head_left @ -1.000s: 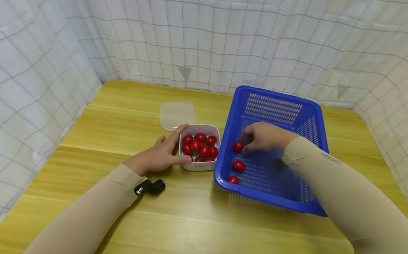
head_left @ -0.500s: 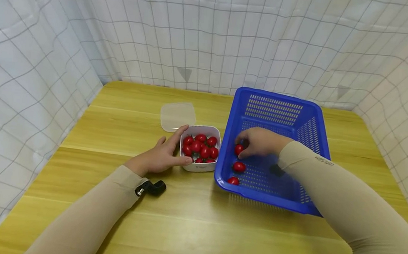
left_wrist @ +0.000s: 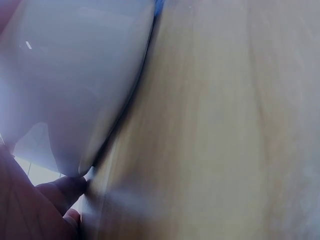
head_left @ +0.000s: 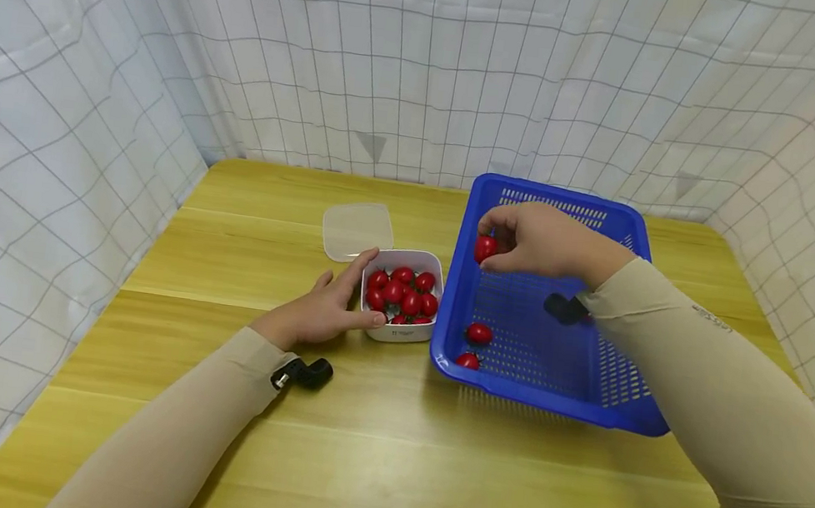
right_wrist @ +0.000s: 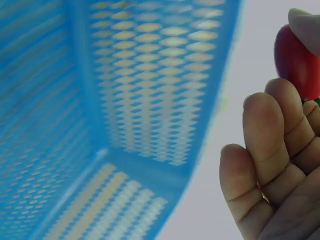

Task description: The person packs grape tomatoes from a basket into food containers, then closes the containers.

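A cherry tomato [head_left: 486, 249] is pinched between the thumb and fingers of my right hand [head_left: 548, 241], above the far left part of the blue basket [head_left: 449, 309]. In the right wrist view the same cherry tomato [right_wrist: 297, 65] shows beside the basket's slotted wall. Two more cherry tomatoes [head_left: 478, 333] lie near the basket's front left corner. My left hand [head_left: 321, 311] rests against the white container [head_left: 402, 334], index finger along its left side and thumb across the front rim. Several cherry tomatoes [head_left: 394, 291] fill the container. Its wall [left_wrist: 85, 65] looms close in the left wrist view.
A translucent lid [head_left: 357, 230] lies flat behind the container on the wooden table [head_left: 383, 469]. White grid-patterned curtains [head_left: 429, 64] enclose the back and sides. Black wrist-camera mounts sit under both sleeves. A small red patch shows by the right sleeve, mostly hidden.
My right hand has taken hold of the cherry tomato at the basket's left side and lifted it upward and away from the basket floor. My left hand has stayed by the container.
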Demonstrator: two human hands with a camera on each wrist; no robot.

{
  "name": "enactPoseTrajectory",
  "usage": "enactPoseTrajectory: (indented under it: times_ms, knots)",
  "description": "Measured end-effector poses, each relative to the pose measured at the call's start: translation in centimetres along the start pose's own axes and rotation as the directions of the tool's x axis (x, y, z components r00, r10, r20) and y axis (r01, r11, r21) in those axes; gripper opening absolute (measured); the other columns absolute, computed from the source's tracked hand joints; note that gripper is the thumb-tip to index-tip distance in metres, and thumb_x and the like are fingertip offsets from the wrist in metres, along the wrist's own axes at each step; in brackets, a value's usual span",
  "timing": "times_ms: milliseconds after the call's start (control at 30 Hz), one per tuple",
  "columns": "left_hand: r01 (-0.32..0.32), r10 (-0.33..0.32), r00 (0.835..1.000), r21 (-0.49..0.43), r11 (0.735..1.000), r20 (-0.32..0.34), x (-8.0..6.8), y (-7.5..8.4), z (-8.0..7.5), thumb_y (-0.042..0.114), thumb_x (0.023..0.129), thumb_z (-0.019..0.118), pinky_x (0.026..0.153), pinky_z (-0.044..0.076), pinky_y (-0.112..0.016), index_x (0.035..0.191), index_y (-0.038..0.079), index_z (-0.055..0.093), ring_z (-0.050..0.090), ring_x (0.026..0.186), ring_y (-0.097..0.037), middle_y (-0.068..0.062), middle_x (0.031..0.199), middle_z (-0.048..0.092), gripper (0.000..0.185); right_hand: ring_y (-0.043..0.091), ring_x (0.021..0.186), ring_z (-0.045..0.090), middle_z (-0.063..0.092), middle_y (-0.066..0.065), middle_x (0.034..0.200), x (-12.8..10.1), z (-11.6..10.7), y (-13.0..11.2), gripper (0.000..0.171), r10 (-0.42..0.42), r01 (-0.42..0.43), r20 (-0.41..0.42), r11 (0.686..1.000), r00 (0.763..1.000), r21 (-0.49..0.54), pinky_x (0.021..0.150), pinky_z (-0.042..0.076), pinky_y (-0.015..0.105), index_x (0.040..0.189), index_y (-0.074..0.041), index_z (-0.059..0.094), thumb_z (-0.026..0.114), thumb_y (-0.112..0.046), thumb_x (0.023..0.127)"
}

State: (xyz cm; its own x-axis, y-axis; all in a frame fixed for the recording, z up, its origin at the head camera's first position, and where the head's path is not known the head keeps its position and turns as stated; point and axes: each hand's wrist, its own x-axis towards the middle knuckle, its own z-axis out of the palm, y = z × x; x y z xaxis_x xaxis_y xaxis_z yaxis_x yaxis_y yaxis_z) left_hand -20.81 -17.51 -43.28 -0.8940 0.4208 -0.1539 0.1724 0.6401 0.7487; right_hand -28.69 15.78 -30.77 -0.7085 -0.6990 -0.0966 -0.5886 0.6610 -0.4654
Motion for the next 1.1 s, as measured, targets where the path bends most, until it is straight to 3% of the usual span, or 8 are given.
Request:
enactPoseTrajectory:
  times_ms: [133,267,567,767,900,1100]
  knots:
    - [0.001,-0.001,1.000,-0.006,1.000,0.001,-0.2,-0.1,-0.1,0.052,0.095,0.069,0.128,-0.015,-0.062,0.170,0.024,-0.001,0.016,0.163,-0.040,-0.011,0.178,0.008,0.107,0.016,0.080,0.065,0.072,0.001,0.090,0.8,-0.5,-2.9,0.029,-0.071,0.071,0.005,0.997,0.997,0.012,0.073,0.055,0.032,0.117,-0.011,0.071,0.080,-0.019,0.091]
    - [0.000,0.000,1.000,-0.020,1.000,0.008,-0.3,-0.4,-0.1,0.051,0.096,0.069,0.128,-0.016,-0.063,0.170,0.024,-0.002,0.014,0.164,-0.039,-0.010,0.179,0.007,0.106,0.013,0.080,0.067,0.074,0.000,0.092,2.5,0.4,-5.3,0.033,-0.140,0.140,0.070,0.990,0.988,0.000,0.075,0.057,0.031,0.122,-0.009,0.071,0.078,-0.020,0.092]
    - [0.010,-0.010,0.999,-0.010,1.000,0.033,0.0,-0.2,-0.2,0.053,0.098,0.066,0.128,-0.017,-0.061,0.170,0.030,-0.007,0.009,0.165,-0.036,-0.004,0.179,0.004,0.105,0.013,0.078,0.066,0.073,-0.002,0.087,5.1,2.3,-8.9,0.037,-0.152,0.173,0.194,0.980,0.969,-0.095,0.072,0.056,0.029,0.129,-0.013,0.070,0.076,-0.028,0.095]
    - [0.017,-0.017,0.999,0.005,1.000,0.034,0.2,-0.1,-0.2,0.052,0.099,0.066,0.128,-0.016,-0.063,0.169,0.030,-0.011,-0.001,0.165,-0.036,0.000,0.179,0.001,0.107,0.013,0.080,0.065,0.071,-0.001,0.089,6.0,3.0,-9.6,0.040,-0.159,0.192,0.213,0.970,0.964,-0.146,0.073,0.056,0.029,0.133,-0.015,0.069,0.075,-0.027,0.096]
    - [-0.003,0.003,0.999,0.006,1.000,0.033,0.2,-0.2,-0.2,0.049,0.100,0.066,0.127,-0.017,-0.064,0.170,0.029,-0.011,0.006,0.165,-0.033,-0.001,0.179,0.002,0.105,0.013,0.081,0.065,0.071,-0.002,0.090,6.3,3.3,-9.7,0.042,-0.155,0.190,0.224,0.971,0.962,-0.148,0.074,0.056,0.029,0.135,-0.015,0.069,0.075,-0.027,0.096]
    - [-0.003,0.003,1.000,0.002,1.000,0.030,0.1,-0.4,-0.4,0.050,0.099,0.066,0.127,-0.016,-0.063,0.169,0.034,-0.010,0.005,0.165,-0.032,0.000,0.179,0.003,0.105,0.015,0.082,0.065,0.071,-0.001,0.090,6.4,3.3,-9.4,0.041,-0.149,0.181,0.229,0.975,0.962,-0.126,0.074,0.057,0.029,0.135,-0.016,0.069,0.075,-0.027,0.096]
